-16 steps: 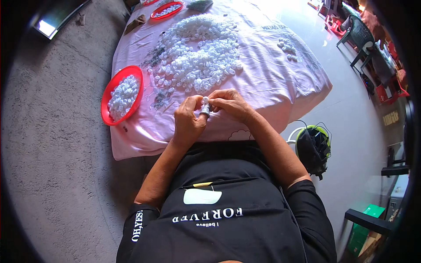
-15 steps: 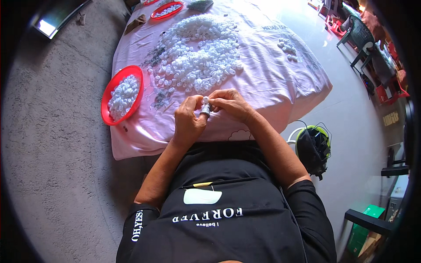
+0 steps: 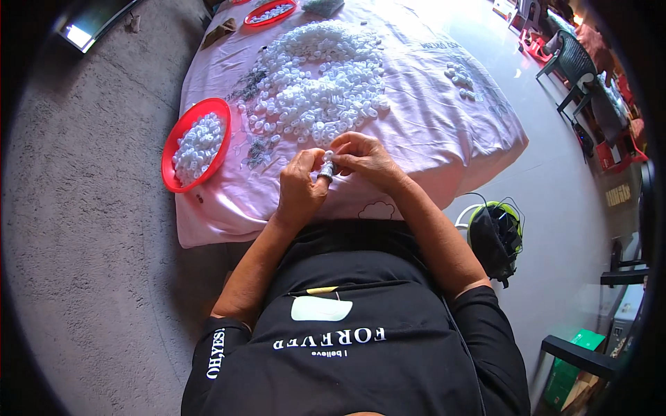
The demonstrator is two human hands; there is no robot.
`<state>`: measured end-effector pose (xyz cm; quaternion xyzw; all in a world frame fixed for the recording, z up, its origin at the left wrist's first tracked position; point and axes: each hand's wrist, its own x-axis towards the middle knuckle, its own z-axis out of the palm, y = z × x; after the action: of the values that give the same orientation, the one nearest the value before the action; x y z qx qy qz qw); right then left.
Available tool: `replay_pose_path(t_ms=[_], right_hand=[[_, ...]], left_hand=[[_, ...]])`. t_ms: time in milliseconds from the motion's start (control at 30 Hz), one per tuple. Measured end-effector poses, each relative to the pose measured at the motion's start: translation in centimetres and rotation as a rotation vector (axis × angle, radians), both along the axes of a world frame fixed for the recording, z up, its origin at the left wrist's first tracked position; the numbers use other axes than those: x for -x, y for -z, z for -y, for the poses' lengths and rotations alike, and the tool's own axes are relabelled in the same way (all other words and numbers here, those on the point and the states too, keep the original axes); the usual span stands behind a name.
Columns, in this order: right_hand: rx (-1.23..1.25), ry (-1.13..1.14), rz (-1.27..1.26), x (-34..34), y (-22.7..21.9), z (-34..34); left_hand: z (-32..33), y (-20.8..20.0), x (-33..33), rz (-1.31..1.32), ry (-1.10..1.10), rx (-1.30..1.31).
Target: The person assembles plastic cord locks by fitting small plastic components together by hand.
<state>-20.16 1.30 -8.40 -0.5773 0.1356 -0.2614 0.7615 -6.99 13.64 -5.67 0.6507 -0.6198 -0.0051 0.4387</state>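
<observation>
Both hands meet at the near side of the cloth-covered table, fingertips together. My left hand [image 3: 300, 186] is closed in a pinch on a small white plastic piece [image 3: 328, 157]; one of its digits wears a pale grey wrap [image 3: 325, 170]. My right hand [image 3: 369, 163] pinches at the same spot from the other side, its fingertips against the piece. Whether it grips a second tiny part is too small to see. Just beyond lies a large heap of white oval plastic pieces [image 3: 322, 90], with small dark grey bits [image 3: 259, 152] scattered along its left.
A red basin [image 3: 225, 142] of white pieces sits at the table's left edge, and another red dish [image 3: 258, 21] stands far back. A small group of white pieces [image 3: 460, 80] lies to the right on the pink cloth [image 3: 423, 132]. A black bag [image 3: 494, 232] is beside the table.
The view has shifted slightly. My hands stay together around the white piece, with only small finger movement; the right fingers have lifted a little.
</observation>
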Motion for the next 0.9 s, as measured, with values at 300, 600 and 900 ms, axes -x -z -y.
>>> replay_pose_path(t_ms=[300, 600, 900], right_hand=[[0.007, 0.025, 0.04, 0.3, 0.3, -0.3], [0.028, 0.08, 0.026, 0.0, 0.5, -0.4], [0.004, 0.051, 0.056, -0.2, 0.8, -0.2]], left_hand=[[0.0, -0.7, 0.2, -0.057, 0.041, -0.027], [0.1, -0.9, 0.0, -0.078, 0.042, -0.06], [0.2, -0.5, 0.0, -0.065, 0.047, -0.06]])
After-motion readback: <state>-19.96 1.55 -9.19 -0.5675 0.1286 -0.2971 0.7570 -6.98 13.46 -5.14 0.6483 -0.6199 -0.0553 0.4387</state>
